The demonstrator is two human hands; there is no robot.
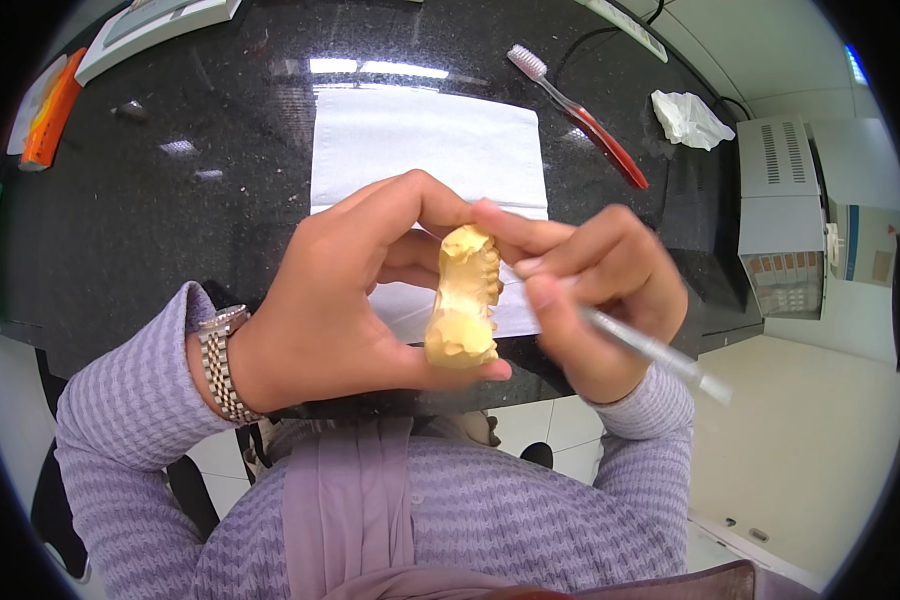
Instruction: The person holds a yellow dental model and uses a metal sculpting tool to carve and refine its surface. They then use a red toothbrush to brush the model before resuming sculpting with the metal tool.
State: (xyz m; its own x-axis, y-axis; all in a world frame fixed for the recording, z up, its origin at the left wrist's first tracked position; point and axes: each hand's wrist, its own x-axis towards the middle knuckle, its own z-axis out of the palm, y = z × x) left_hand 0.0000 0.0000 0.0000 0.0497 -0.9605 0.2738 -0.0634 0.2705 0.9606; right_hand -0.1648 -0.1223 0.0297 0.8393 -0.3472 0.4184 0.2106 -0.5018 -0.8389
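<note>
A yellow dental cast (460, 295) with a row of teeth along its right side is gripped in my left hand (340, 290), thumb at its near end and fingers at its far end. The cast is tilted above a white paper towel (425, 140). My right hand (605, 290) pinches a slim, silvery-white handled instrument (660, 355) like a pen. Its tip is close to the teeth; whether it touches them I cannot tell. A finger of my right hand rests at the cast's far end.
On the black speckled countertop (210, 220) lie a red-handled toothbrush (595, 130) and a crumpled white tissue (692, 120) at the far right. An orange box (53, 110) and a white flat object (150, 35) are at the far left. A grey-white cabinet (780, 220) stands on the right.
</note>
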